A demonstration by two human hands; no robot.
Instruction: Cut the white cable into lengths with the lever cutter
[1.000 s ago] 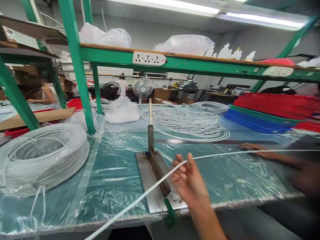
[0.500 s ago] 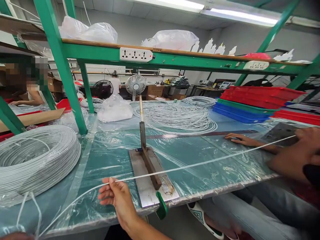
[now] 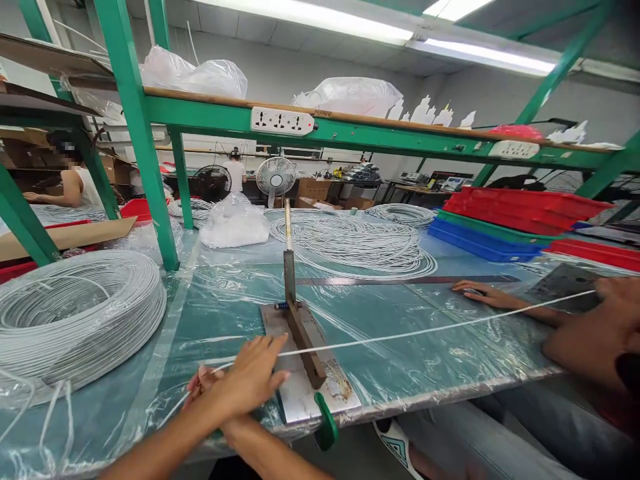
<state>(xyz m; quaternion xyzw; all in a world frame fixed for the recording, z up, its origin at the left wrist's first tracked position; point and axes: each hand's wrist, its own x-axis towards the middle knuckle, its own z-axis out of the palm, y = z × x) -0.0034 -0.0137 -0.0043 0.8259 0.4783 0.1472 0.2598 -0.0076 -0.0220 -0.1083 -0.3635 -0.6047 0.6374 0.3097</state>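
Note:
A thin white cable (image 3: 400,338) stretches over the table, across a hand-lever cutter (image 3: 300,333) with a metal base, and up to a co-worker's hand (image 3: 617,300) at the right. My forearms cross. My right hand (image 3: 200,381), reaching left beneath the other arm, has its fingers closed round the cable; it is partly covered. Over it my left hand (image 3: 255,373) extends to the cutter's left edge, thumb and fingers apart, above the cable. Whether it touches the cable is hidden. The cutter's lever stands raised at the back.
A thick coil of cable (image 3: 80,320) lies at the left, a looser coil (image 3: 360,243) behind the cutter. A steel ruler (image 3: 400,281) lies across the table near the co-worker's other hand (image 3: 480,293). Stacked trays (image 3: 520,207) stand at back right. A green clamp handle (image 3: 326,423) hangs at the front edge.
My left hand has come from the bottom left corner across my right forearm to the cutter. My right hand has shifted slightly left along the cable. The view has tilted up a little.

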